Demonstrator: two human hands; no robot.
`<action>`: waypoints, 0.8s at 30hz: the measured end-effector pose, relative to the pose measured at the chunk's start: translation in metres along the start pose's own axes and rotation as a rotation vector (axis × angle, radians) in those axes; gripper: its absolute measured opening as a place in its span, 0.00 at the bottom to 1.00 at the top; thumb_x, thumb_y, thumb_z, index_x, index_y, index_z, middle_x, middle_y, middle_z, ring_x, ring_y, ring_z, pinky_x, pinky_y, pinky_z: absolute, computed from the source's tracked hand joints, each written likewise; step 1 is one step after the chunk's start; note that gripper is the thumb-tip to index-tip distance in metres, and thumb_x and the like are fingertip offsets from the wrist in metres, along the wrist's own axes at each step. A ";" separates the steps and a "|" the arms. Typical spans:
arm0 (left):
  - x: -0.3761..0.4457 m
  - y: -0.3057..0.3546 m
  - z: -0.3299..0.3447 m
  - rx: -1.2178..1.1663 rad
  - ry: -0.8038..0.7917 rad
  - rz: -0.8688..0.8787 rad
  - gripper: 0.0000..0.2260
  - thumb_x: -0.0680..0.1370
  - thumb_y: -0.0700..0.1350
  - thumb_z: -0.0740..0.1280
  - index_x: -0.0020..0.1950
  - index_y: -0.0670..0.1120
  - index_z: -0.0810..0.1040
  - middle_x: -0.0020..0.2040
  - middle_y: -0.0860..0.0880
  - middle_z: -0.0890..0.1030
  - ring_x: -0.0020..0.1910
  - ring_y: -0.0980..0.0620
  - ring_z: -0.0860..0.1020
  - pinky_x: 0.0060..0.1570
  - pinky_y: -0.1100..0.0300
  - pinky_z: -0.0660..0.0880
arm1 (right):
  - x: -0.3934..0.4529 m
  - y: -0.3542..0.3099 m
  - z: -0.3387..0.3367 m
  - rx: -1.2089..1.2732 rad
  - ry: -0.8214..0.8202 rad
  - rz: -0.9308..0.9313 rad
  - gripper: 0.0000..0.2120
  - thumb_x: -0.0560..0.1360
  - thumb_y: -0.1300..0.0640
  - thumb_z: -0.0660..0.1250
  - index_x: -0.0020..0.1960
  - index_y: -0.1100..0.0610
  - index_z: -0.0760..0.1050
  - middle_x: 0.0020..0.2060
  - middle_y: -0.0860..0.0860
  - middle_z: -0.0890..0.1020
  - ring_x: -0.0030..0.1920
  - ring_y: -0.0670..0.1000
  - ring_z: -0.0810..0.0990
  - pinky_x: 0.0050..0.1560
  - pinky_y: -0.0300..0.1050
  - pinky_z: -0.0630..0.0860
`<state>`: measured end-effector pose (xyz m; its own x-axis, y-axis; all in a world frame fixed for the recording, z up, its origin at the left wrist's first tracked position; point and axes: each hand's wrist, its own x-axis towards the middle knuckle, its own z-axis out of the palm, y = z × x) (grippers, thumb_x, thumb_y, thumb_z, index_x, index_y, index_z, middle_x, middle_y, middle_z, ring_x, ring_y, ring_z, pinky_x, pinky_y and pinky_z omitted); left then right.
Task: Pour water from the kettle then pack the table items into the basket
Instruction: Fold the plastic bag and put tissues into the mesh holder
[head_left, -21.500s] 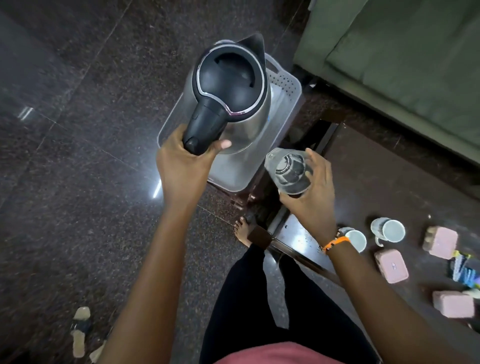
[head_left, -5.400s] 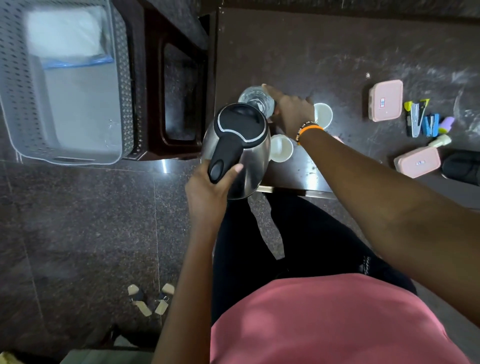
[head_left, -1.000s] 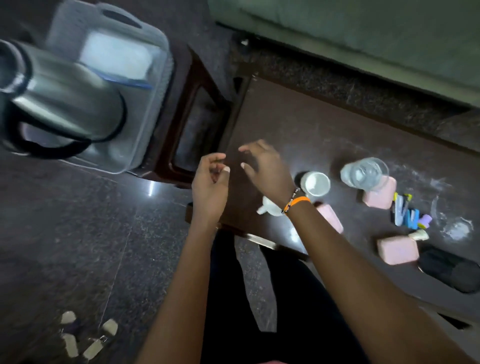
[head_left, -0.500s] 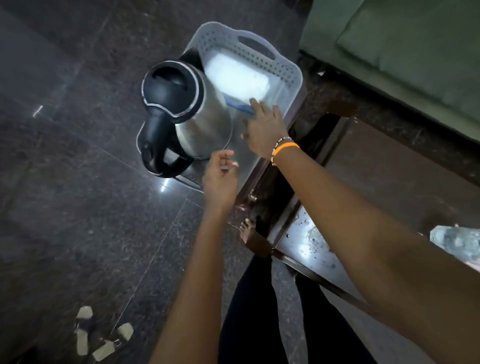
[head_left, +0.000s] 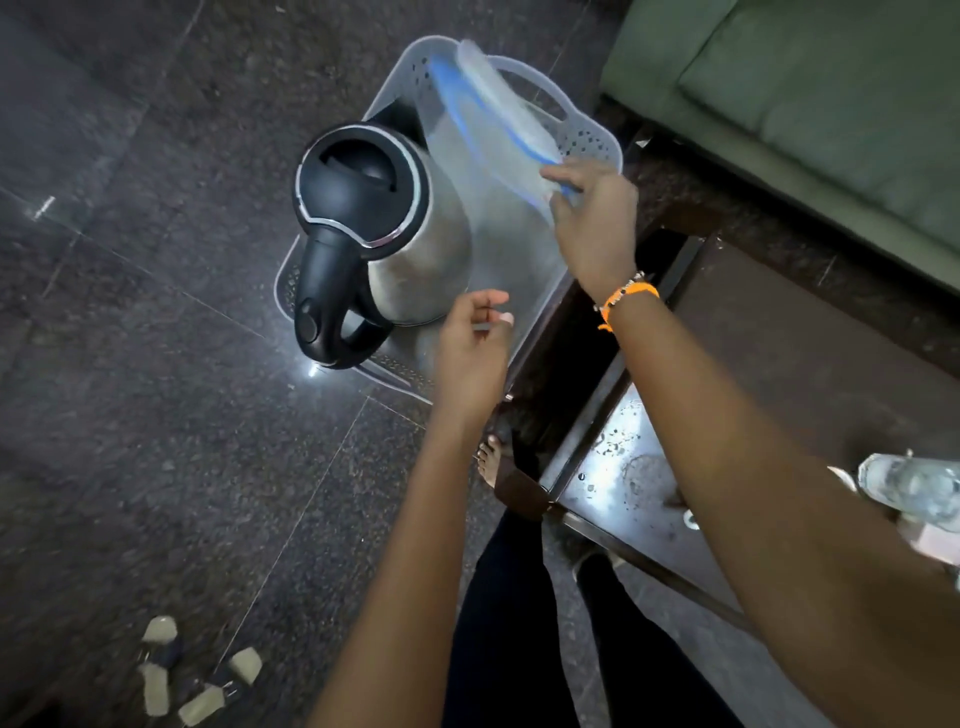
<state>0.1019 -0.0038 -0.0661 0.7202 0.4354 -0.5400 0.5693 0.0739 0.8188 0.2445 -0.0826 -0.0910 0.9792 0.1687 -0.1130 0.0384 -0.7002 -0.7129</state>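
Note:
The steel kettle (head_left: 400, 249) with a black lid and handle stands upright in the near half of the pale grey perforated basket (head_left: 587, 140). My right hand (head_left: 597, 218) grips a clear plastic bag with a blue zip strip (head_left: 498, 119), lifted and blurred above the basket's far half. My left hand (head_left: 475, 353) hovers by the basket's near right edge, fingers loosely curled, holding nothing. A water-filled glass (head_left: 919, 488) stands on the dark table (head_left: 810, 364) at the right edge, on a pink box.
The basket sits on a dark wooden stool (head_left: 566, 343) beside the table. A green sofa (head_left: 831, 98) fills the top right. Sandals (head_left: 197, 675) lie on the dark stone floor at lower left. My bare foot (head_left: 491, 457) is under the table's corner.
My right hand has closed on the clear bag and raised it out of the basket. The kettle stays put in the basket. My left hand has barely moved.

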 end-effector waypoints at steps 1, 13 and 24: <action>-0.003 0.007 0.006 -0.003 -0.001 0.008 0.07 0.77 0.39 0.63 0.51 0.50 0.75 0.41 0.55 0.73 0.42 0.56 0.73 0.48 0.65 0.71 | -0.010 -0.002 -0.014 0.161 0.088 0.055 0.13 0.72 0.66 0.64 0.55 0.60 0.81 0.56 0.56 0.82 0.57 0.51 0.80 0.63 0.40 0.70; -0.102 0.009 0.123 0.170 -0.079 0.048 0.14 0.71 0.54 0.70 0.44 0.46 0.71 0.40 0.52 0.76 0.39 0.55 0.76 0.46 0.66 0.73 | -0.201 0.081 -0.138 0.524 0.108 0.399 0.12 0.69 0.67 0.71 0.47 0.52 0.81 0.46 0.53 0.84 0.39 0.39 0.80 0.45 0.29 0.75; -0.253 -0.057 0.246 0.350 -0.301 0.035 0.07 0.71 0.38 0.65 0.38 0.51 0.75 0.38 0.51 0.80 0.38 0.54 0.77 0.44 0.54 0.76 | -0.332 0.199 -0.258 0.106 0.120 0.303 0.21 0.65 0.62 0.72 0.54 0.61 0.67 0.49 0.51 0.72 0.49 0.54 0.75 0.52 0.45 0.72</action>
<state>-0.0151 -0.3391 -0.0242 0.7948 0.1483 -0.5885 0.6052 -0.2655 0.7505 -0.0217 -0.4566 -0.0167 0.9597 -0.1228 -0.2527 -0.2722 -0.6292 -0.7280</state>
